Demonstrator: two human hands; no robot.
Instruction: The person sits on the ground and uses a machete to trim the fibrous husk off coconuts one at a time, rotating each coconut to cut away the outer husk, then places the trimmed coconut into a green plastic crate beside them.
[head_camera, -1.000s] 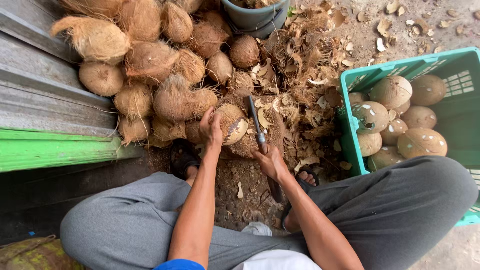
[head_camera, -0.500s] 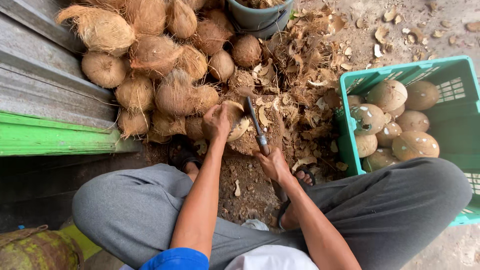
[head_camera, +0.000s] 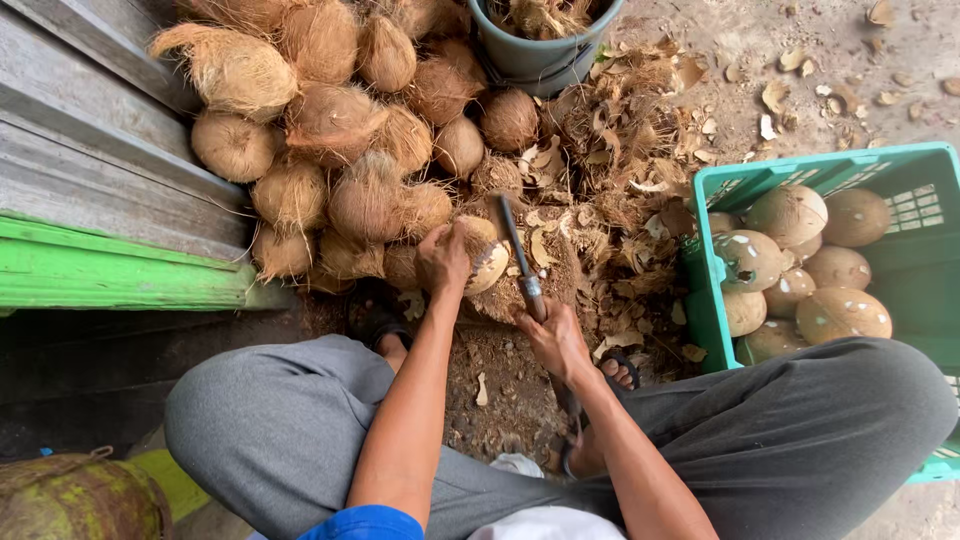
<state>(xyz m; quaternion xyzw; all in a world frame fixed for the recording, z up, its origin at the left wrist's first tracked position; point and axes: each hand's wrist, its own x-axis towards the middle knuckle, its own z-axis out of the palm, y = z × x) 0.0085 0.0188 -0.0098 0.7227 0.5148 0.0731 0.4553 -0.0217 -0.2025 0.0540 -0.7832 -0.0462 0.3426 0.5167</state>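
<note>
A pile of husked coconuts (head_camera: 330, 150) lies beside a green crate (head_camera: 905, 200) of peeled coconuts (head_camera: 790, 215). The left hand (head_camera: 445, 258) closes its grip on a partly peeled coconut (head_camera: 485, 262) on the ground; the right hand (head_camera: 552, 338) grips a knife (head_camera: 518, 250) against it.

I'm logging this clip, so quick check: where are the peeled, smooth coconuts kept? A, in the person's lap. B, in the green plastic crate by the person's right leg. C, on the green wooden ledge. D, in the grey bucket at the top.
B: the smooth peeled coconuts lie inside the green crate beside the right leg, while the hairy coconuts are heaped on the ground in front.
</note>
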